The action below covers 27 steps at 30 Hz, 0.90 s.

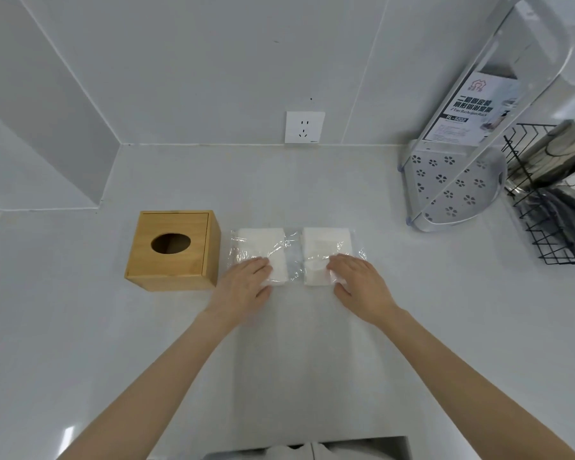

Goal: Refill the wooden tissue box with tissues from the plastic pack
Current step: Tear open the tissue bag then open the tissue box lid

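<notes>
Fingers [258,263] of the left hand [243,283] lie loosely spread and nearly flat on the near left corner of the plastic pack [294,255], palm down, resting on the film over the left stack of tissues [263,250]. Whether they pinch the film cannot be told. The right hand [359,282] mirrors it on the near right corner, palm down, its fingers [337,263] slightly curled on the wrinkled film over the right stack of tissues [326,249], with the thumb down beside the pack's near edge; a true grip on the film cannot be made out there either. Both bare forearms reach forward from the bottom of the view and angle inward toward the pack, wrists low over the table [296,360].

The pack lies flat in the middle of the table, clear film showing between its two white stacks. Just left of it stands the wooden tissue box [173,250], upright, its oval top opening dark, close to the left hand but not touched by it. On the wall behind sits a power socket [304,127]. At the far right stand a white perforated corner rack [455,187] and a black wire basket [551,200].
</notes>
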### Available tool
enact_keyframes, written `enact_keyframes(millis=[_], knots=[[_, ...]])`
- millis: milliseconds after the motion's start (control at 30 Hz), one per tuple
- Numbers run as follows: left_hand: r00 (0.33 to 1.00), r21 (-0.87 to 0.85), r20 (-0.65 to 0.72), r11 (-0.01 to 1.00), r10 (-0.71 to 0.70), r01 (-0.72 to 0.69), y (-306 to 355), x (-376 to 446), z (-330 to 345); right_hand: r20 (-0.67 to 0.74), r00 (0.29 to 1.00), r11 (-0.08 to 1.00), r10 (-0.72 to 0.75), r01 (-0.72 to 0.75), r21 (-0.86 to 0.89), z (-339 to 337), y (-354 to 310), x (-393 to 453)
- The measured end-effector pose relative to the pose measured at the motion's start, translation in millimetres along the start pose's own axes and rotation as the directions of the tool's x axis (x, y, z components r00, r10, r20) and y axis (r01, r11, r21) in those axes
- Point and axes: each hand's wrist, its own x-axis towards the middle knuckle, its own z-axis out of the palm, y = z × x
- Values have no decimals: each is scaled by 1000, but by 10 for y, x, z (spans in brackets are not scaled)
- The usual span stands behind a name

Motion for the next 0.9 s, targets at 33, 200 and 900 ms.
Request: enact_keyframes(millis=[33, 200, 900], knots=[[1000, -23, 23, 1000, -20, 21, -1, 26, -9, 14, 1000, 999, 17, -18, 27, -25, -2, 34], [996, -140, 47, 987, -73, 79, -32, 245, -110, 151, 977, 988, 150, -152, 7, -202, -5, 330], [979, -158, 40, 966, -200, 204, 11, 311, -310, 161, 952, 962, 259, -269, 42, -439, -53, 376]])
